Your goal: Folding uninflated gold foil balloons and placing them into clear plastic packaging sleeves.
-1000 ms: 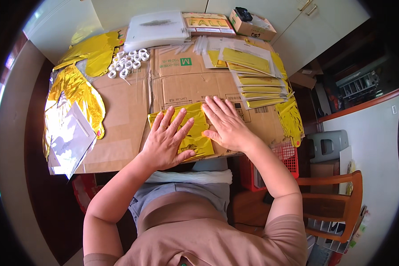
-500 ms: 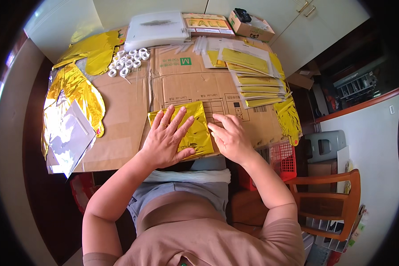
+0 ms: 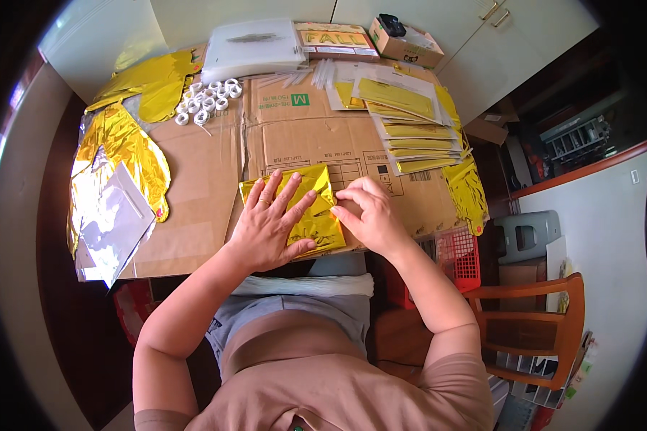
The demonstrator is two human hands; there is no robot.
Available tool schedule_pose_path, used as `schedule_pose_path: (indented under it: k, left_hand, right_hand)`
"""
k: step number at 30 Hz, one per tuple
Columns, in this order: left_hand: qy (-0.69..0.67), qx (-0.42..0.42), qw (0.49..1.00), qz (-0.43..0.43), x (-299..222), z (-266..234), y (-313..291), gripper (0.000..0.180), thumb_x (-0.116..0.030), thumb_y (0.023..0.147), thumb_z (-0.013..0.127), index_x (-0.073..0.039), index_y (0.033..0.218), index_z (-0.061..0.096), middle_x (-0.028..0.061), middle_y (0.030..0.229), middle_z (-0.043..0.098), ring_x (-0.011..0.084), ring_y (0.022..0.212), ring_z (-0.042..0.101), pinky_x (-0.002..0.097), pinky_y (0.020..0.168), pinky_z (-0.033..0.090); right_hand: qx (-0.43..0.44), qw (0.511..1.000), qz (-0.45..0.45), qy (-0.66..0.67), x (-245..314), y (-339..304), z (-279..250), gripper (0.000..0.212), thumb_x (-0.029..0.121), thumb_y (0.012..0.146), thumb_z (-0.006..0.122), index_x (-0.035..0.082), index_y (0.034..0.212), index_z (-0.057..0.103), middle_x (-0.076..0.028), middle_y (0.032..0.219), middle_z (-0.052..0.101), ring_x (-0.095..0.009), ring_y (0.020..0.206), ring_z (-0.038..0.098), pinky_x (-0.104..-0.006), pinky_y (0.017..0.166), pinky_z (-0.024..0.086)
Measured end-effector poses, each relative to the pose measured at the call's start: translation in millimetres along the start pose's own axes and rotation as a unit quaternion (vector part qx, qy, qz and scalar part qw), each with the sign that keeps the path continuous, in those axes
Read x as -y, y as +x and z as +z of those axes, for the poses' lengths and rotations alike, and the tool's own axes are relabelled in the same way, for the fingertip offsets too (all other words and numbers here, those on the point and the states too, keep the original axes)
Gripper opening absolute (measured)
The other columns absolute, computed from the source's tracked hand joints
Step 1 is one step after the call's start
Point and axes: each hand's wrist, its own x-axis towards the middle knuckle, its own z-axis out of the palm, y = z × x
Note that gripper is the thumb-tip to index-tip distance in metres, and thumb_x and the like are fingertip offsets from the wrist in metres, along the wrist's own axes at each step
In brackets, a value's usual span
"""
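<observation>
Nearby, packets [image 3: 420,131] and white rolls [image 3: 208,100] lie beyond the gold foil [image 3: 324,224].

The person wears a plain brown shirt [image 3: 323,402] with short, loose sleeves [image 3: 449,363], a small green spot [image 3: 298,428] at its front, grey pants [image 3: 345,310], and a thin ring [image 3: 264,202] on the left hand [image 3: 260,231].

A: Foil [image 3: 323,221]: what is obscured?
B: Much of its left side, under the left hand [image 3: 262,228]; whether the right hand [image 3: 370,217] pinches its edge cannot be told.
A: Elsewhere?
B: Red basket [image 3: 467,253] partly behind the right forearm [image 3: 433,287]; shirt [image 3: 338,394] cut off by the lower edge.
</observation>
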Motion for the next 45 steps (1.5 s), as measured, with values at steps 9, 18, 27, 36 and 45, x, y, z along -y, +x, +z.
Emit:
schedule_pose_path:
  k: [9,18,27,36,45]
  left_hand:
    - [-0.008,-0.009,1.000,0.002,-1,-1,0,0.081,-0.069,0.096,0.045,-0.019,0.160,0.036,0.0196,0.163,0.033,0.0453,0.150,0.025,0.0582,0.122,0.017]
    - [-0.011,-0.005,1.000,0.003,-1,1,0,0.083,-0.072,0.096,0.042,-0.017,0.158,0.038,0.0205,0.163,0.031,0.0449,0.152,0.022,0.0573,0.123,0.014]
    - [-0.017,0.000,1.000,0.001,-2,-2,2,0.081,-0.070,0.095,0.048,-0.020,0.158,0.039,0.0197,0.163,0.032,0.0451,0.151,0.025,0.0577,0.122,0.017]
    - [-0.010,0.007,1.000,-0.002,-2,-1,3,0.081,-0.071,0.095,0.046,-0.020,0.158,0.039,0.0186,0.164,0.030,0.0450,0.151,0.024,0.0574,0.122,0.017]
    - [-0.010,0.024,1.000,-0.006,-1,-2,4,0.084,-0.074,0.095,0.041,-0.017,0.158,0.039,0.0192,0.166,0.027,0.0434,0.154,0.018,0.0560,0.124,0.012]
  right_hand:
    - [0.093,0.993,0.063,0.036,-2,15,-9,0.023,0.006,0.084,0.072,0.002,0.107,0.071,-0.012,0.099,0.062,-0.029,0.095,0.063,-0.0382,0.087,0.051]
    - [0.102,0.994,-0.003,0.024,-5,24,-9,0.028,0.010,0.081,0.075,0.005,0.108,0.070,-0.010,0.098,0.060,-0.028,0.091,0.063,-0.0387,0.082,0.052]
    - [0.071,0.996,-0.009,-0.045,-5,25,-4,0.028,0.016,0.074,0.081,0.003,0.093,0.064,-0.014,0.095,0.063,-0.035,0.092,0.065,-0.0450,0.083,0.052]
    - [0.112,0.990,0.037,-0.073,4,30,-6,0.021,0.014,0.077,0.076,0.001,0.088,0.063,-0.013,0.088,0.063,-0.034,0.086,0.064,-0.0449,0.078,0.049]
    - [0.126,0.984,0.128,0.014,2,30,1,0.015,0.014,0.078,0.074,0.003,0.082,0.065,-0.014,0.087,0.066,-0.032,0.082,0.067,-0.0436,0.076,0.053]
